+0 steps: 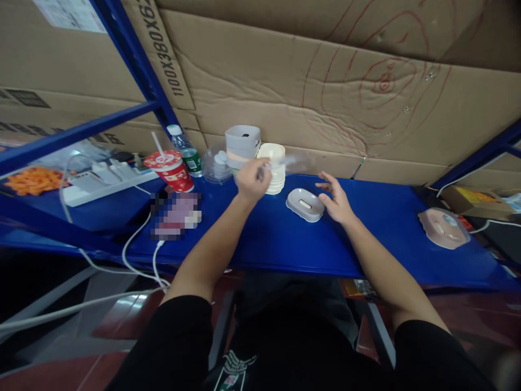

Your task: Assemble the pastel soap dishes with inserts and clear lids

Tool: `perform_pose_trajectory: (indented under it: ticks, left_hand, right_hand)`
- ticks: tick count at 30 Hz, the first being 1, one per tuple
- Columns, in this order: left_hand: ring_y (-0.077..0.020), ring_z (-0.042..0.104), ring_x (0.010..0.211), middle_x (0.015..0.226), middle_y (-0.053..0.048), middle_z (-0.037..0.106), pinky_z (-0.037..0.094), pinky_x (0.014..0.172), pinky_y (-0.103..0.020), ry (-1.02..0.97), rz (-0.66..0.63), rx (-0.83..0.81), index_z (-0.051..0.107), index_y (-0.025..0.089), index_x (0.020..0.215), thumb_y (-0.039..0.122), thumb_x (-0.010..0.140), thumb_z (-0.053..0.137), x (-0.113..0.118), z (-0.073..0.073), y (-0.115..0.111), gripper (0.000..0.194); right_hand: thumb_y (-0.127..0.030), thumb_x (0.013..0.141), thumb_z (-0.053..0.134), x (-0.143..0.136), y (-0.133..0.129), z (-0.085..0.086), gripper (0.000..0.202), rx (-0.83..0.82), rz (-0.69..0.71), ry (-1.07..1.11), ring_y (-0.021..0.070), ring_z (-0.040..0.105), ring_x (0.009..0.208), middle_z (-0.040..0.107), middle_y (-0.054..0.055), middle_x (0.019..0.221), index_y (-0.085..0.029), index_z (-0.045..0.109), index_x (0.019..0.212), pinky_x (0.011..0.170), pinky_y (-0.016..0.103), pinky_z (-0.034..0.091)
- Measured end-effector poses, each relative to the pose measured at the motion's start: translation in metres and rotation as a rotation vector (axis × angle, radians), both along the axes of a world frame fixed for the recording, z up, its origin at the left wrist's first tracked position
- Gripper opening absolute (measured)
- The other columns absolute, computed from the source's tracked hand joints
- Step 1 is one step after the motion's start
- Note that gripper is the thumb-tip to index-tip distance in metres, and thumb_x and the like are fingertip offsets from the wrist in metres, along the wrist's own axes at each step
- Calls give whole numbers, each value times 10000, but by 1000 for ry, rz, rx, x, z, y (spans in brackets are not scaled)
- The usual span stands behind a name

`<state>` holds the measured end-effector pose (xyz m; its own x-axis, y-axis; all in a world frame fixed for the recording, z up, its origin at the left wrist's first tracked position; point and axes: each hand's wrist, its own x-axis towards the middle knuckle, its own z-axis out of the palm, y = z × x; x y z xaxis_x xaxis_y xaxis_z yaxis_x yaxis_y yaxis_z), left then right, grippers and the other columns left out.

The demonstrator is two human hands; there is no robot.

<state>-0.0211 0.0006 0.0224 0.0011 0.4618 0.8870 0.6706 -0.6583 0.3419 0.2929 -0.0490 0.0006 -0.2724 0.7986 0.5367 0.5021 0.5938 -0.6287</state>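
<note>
My left hand (pixel 253 179) is closed in front of a stack of cream plastic parts (pixel 277 185). From its fist a blurred, see-through piece (pixel 299 162) reaches out to the right; motion smears its shape, and its kind cannot be made out. A small dark spot shows at the fingers. A grey oval plastic part (pixel 306 213) with a light strip in its middle lies on the blue table (pixel 293 247). Right beside it is my right hand (pixel 337 201), fingers apart and holding nothing; whether the thumb touches the part's edge is unclear.
Behind my left hand stand stacked grey parts (pixel 243 142) and clear round lids (pixel 215 167). Further left are a water bottle (pixel 187 152), a red cup with a straw (pixel 174 172), a power strip (pixel 108 184) and cables. A pinkish plastic part (pixel 443 228) lies far right. Cardboard (pixel 260 81) walls the back.
</note>
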Motion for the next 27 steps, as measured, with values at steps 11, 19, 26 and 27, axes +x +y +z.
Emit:
perform_pose_trajectory:
  ticks: [11, 19, 26, 27]
  left_hand:
    - [-286, 588, 1412, 1425, -186, 610, 427, 1277, -480, -613, 499, -71, 592, 149, 1445, 259, 1047, 504, -113, 23, 33, 422]
    - [-295, 634, 1361, 1363, -162, 652, 465, 1241, -438, -467, 444, -233, 713, 159, 1330, 353, 950, 739, -108, 11, 43, 427]
    - [-222, 658, 1182, 1213, -139, 685, 547, 1075, -414, -463, 481, 42, 676, 111, 1205, 247, 1070, 540, -92, 13, 30, 236]
    - [-222, 661, 1155, 1177, -130, 685, 556, 1039, -415, -418, 449, 81, 670, 125, 1171, 266, 1081, 524, -84, 13, 27, 222]
  right_hand:
    - [-775, 942, 638, 5, 13, -19, 848, -51, -57, -41, 367, 706, 1222, 592, 206, 1549, -273, 490, 1610, 1041, 638, 584]
    - [-748, 959, 636, 5, 12, -22, 812, -43, -31, -135, 378, 714, 1222, 605, 220, 1517, -237, 527, 1581, 1069, 642, 562]
    - [-740, 825, 817, 2, 0, -10, 1005, -99, 94, -393, 434, 524, 1501, 541, 197, 1614, -252, 474, 1634, 1236, 667, 428]
    - [-736, 793, 849, 1, 0, -10, 1049, -99, 104, -425, 438, 513, 1508, 536, 196, 1620, -252, 466, 1641, 1241, 668, 423]
